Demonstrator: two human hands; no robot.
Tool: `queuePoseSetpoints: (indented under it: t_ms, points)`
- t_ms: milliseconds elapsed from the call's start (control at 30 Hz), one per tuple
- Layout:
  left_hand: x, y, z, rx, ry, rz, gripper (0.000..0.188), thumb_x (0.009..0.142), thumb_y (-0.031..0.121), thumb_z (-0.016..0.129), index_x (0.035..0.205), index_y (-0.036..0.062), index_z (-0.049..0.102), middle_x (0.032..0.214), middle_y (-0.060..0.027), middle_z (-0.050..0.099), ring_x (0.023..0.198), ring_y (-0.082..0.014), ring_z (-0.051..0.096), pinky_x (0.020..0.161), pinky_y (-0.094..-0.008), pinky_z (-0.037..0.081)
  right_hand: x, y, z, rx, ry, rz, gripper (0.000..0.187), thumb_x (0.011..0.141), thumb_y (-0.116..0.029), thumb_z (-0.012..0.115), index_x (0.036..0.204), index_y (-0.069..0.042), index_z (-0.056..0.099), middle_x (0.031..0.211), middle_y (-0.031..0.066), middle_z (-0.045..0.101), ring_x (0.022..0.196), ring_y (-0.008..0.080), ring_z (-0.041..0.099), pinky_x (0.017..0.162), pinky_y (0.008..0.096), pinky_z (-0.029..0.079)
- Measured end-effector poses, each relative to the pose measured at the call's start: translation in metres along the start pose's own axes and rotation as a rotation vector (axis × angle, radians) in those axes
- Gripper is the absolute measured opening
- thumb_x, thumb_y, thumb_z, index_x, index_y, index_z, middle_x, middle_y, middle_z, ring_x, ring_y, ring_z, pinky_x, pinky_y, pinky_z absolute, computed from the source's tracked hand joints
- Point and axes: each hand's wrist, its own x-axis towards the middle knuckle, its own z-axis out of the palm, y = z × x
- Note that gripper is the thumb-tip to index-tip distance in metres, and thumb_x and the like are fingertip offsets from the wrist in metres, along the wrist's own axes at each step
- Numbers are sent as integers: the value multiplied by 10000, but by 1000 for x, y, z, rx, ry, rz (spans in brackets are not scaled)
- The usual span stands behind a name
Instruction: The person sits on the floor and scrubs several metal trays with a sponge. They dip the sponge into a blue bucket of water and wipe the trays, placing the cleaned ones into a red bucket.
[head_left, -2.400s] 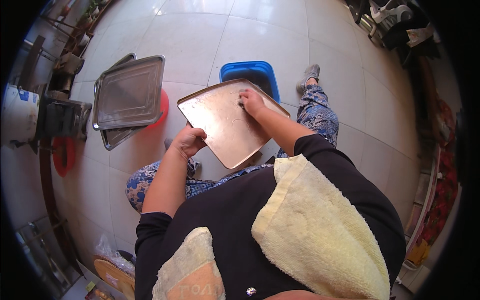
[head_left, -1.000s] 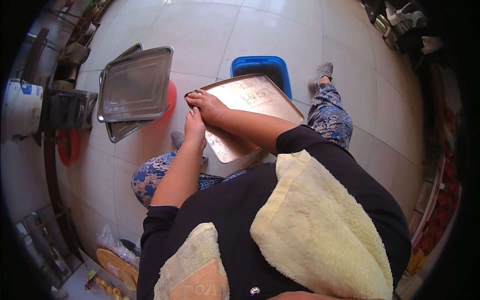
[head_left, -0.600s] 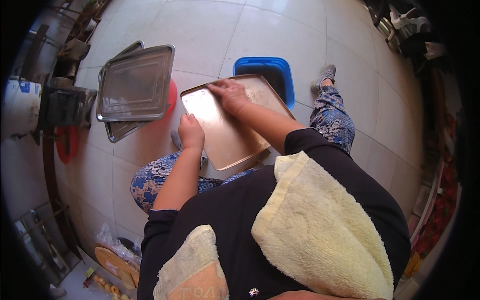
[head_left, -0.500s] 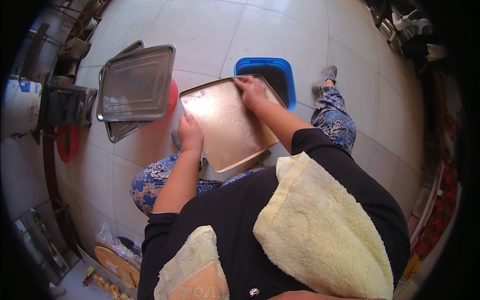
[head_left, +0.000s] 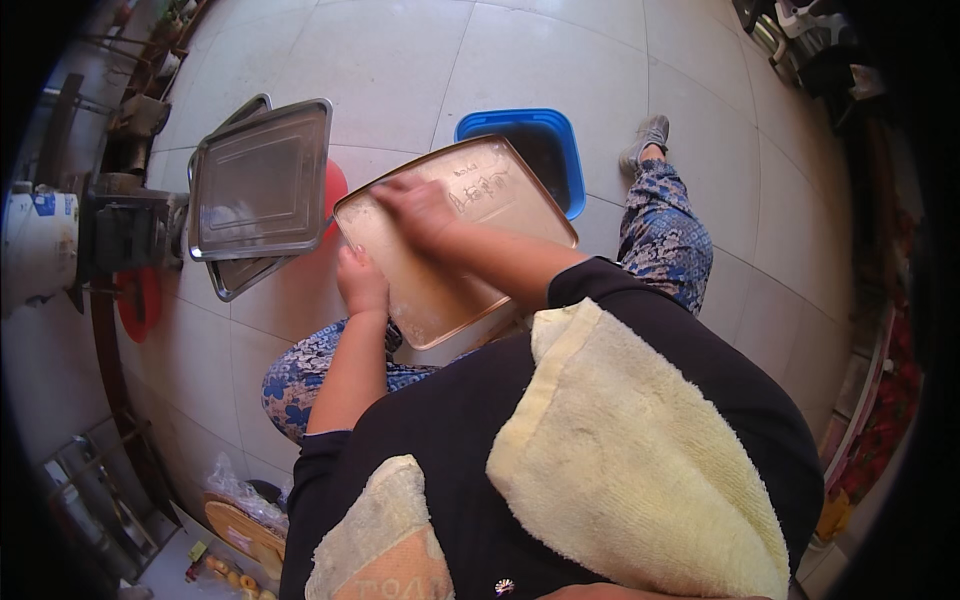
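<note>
A gold-coloured baking tray (head_left: 470, 290) lies tilted over my lap, its surface wet and marked with dark writing near the far edge. My left hand (head_left: 361, 284) is closed on the tray's left edge, thumb on top. Over the tray's far left part, my right hand (head_left: 415, 210) reaches across with its palm down. Motion blurs its fingers, and I cannot make out whether anything is under them. Just beyond the tray stands a blue square tub (head_left: 572, 165) holding dark water, partly covered by the tray's far right corner.
Several steel trays (head_left: 262, 180) are stacked on a red basin (head_left: 335, 190) to the left. Beside them stands a dark machine (head_left: 135, 225). A yellow towel (head_left: 630, 450) hangs over my chest. My right foot (head_left: 645, 142) rests on the tiled floor (head_left: 380, 60).
My right hand has swept left across the tray from its far right side, uncovering the dark writing. My left hand still grips the left edge. The tray has shifted slightly left.
</note>
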Motion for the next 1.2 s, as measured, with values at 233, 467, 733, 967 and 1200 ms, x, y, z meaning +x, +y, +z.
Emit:
queuePoseSetpoints:
  t_ms: [233, 467, 733, 967, 1200]
  points:
    - [-2, 19, -4, 1, -59, -23, 247, 939, 211, 462, 929, -28, 525, 834, -253, 632, 793, -437, 610, 701, -479, 467, -4, 133, -43, -89, 116, 777, 325, 939, -383, 440, 1066, -172, 650, 1088, 135, 636, 1027, 334, 584, 898, 456, 417]
    - [3, 16, -8, -6, -14, -26, 235, 931, 209, 466, 965, -11, 540, 855, -253, 636, 804, -432, 614, 691, -472, 470, 8, -62, -4, 13, -22, -95, 358, 810, -208, 567, 1161, -180, 629, 1106, 94, 605, 1063, 291, 555, 903, 423, 425]
    - [6, 8, -1, -8, 17, 41, 218, 930, 188, 476, 878, -19, 523, 806, -243, 623, 756, -416, 611, 662, -464, 462, 1, 101, -60, -75, 1, 749, 288, 939, -292, 448, 1133, -205, 641, 1179, 84, 593, 1107, 302, 541, 933, 441, 412]
    - [5, 11, -2, 67, 11, 9, 213, 928, 198, 458, 904, -7, 509, 877, -267, 609, 819, -456, 580, 704, -521, 446, -22, -61, -22, -71, -194, -89, 370, 888, -257, 486, 1244, -185, 555, 1221, 93, 555, 1069, 303, 551, 938, 447, 404]
    - [7, 4, -1, 20, -10, 7, 243, 935, 220, 468, 897, -16, 514, 871, -258, 615, 813, -447, 585, 706, -507, 454, -25, 103, -50, -99, 98, 800, 309, 949, -300, 402, 991, -61, 595, 1003, 168, 628, 937, 363, 597, 841, 464, 459]
